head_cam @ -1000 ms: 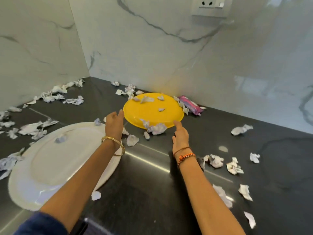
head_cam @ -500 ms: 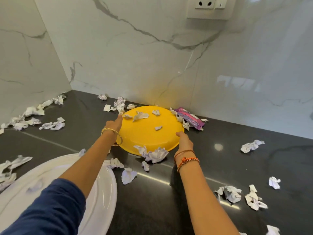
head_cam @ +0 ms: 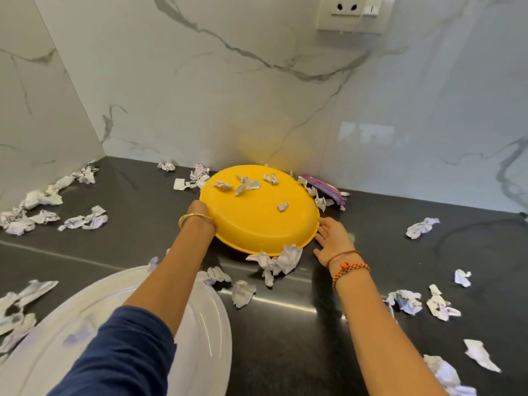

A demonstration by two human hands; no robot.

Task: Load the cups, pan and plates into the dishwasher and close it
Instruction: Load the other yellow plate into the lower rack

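Observation:
A yellow plate (head_cam: pixel 257 215) sits near the back wall on the dark counter (head_cam: pixel 285 324), its near edge tilted up off the surface. Several paper scraps lie on it. My left hand (head_cam: pixel 198 211) grips the plate's left rim, fingers hidden under it. At the plate's right rim is my right hand (head_cam: pixel 333 240), fingers spread and touching the edge. A large white plate (head_cam: pixel 200 338) lies flat at the lower left, partly covered by my left arm.
Crumpled paper scraps (head_cam: pixel 281 260) litter the counter all around, with one clump right under the yellow plate's near edge. A purple wrapper (head_cam: pixel 325 190) lies against the marble wall behind the plate. A wall socket (head_cam: pixel 351 12) is high on the right.
Both hands have closed in on the yellow plate's sides, and its near edge has lifted off the counter. The camera has moved forward toward the wall.

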